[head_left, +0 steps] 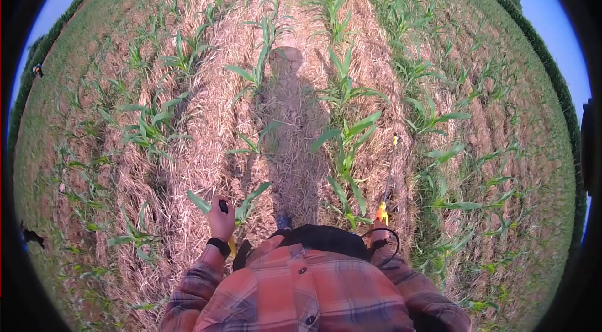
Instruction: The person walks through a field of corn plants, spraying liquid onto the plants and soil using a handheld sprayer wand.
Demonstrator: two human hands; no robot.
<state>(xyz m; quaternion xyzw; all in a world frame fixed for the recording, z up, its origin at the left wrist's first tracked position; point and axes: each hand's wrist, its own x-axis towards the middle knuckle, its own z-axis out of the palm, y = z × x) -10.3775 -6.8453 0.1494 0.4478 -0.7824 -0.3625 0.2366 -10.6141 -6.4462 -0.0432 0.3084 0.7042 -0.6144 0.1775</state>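
Note:
My right hand (379,231) is closed around the yellow grip of a spray wand (382,211). Its thin lance runs forward to a yellow nozzle (395,139) low over the straw, right of a row of young maize plants (345,150). From the grip a black hose (396,243) loops back past my wrist. On the other side, my left hand (222,220) is wrapped round a lever with a black end (223,206); a bit of yellow shows below that hand. Maize leaves (252,200) stand right beside it. My body hides whatever the lever and hose join.
Rows of young maize run ahead on both sides, with dry straw (207,125) covering the ground between them. My shadow (288,118) falls along the middle strip. Far off at the left edge is another person (37,70). Trees line the horizon.

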